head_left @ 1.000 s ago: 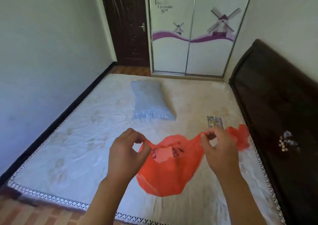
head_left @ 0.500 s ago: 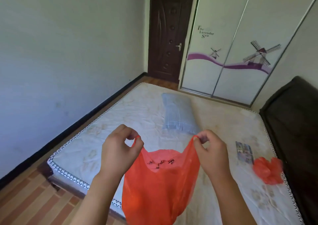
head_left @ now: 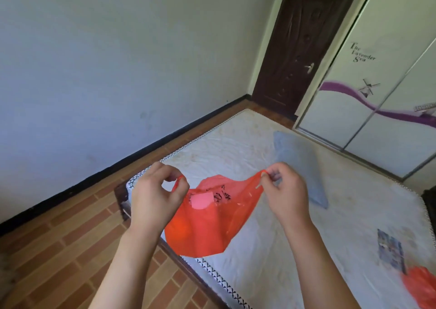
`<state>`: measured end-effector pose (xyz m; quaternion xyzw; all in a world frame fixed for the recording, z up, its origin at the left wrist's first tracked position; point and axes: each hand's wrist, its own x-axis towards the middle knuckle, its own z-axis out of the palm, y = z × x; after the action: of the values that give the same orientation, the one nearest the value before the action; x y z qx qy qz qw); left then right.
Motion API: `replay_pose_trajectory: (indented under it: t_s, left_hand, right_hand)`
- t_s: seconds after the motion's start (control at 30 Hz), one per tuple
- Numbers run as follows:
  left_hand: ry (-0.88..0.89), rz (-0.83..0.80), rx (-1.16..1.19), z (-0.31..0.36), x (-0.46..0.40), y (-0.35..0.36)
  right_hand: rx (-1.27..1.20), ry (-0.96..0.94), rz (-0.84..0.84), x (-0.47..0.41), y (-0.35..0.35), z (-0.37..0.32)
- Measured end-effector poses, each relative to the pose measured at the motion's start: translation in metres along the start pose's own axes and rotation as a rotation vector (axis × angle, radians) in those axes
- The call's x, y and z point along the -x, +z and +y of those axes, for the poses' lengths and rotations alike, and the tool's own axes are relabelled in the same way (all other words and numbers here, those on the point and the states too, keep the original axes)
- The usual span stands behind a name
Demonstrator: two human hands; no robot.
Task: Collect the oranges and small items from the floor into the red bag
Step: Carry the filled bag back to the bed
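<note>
Red bag (head_left: 207, 223) held over bed (head_left: 271, 249) corner, left hand (head_left: 155, 197) and right hand (head_left: 287, 193) each pinching a handle, stretched apart, likely to open the mouth for loading.

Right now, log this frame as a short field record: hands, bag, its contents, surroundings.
left hand: pinches one handle of the red bag
right hand: pinches the other handle
bag state: held open above the mattress corner
contents: pale pink patch shows through the plastic; identity unclear
oranges: none visible on the floor
nearby: grey pillow, printed card, second red bag on the mattress
</note>
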<state>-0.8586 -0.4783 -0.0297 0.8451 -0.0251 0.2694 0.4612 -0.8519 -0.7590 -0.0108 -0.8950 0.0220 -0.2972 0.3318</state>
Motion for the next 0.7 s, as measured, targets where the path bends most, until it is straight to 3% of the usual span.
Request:
replay_pose_trajectory:
  t_s: [0.43, 0.7]
  left_hand:
    - [-0.170, 0.203, -0.190, -0.086, -0.041, -0.092]
    - [-0.245, 0.320, -0.234, -0.144, -0.104, -0.112]
  right_hand:
    - [-0.104, -0.192, -0.218, -0.042, 0.154, -0.105]
    - [-0.214, -0.259, -0.388, -0.094, 0.269, -0.144]
